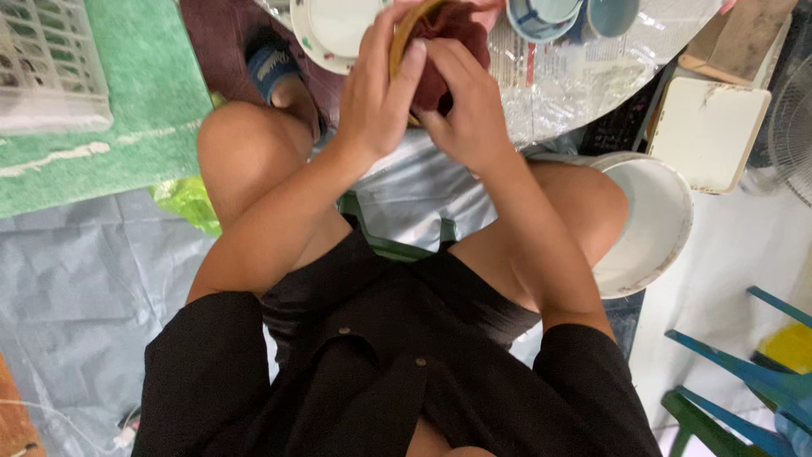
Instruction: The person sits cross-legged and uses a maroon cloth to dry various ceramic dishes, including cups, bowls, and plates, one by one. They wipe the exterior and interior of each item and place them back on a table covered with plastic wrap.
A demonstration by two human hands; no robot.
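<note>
**Both hands clamped around a cloth and a small dish**

Gripping tight here: left hand and right hand are both closed around a dark red cloth bunched over a brownish round dish, held up over the knees, just in front of the plastic-covered table. To my eye it's a wipe-down. Best bet is letting one hand pin the rim while the other works the cloth around, keeping it over the lap so a slip lands soft.

Around it, big to small: grey tarp on the floor, green mat, white bucket by the right knee, white plate and blue-and-white bowls up on the table.

Hard to see: most of the dish is buried in cloth, its top is cut off by the frame, fingertips are partly tucked away, so can't tell its exact shape or how clean it is
</note>
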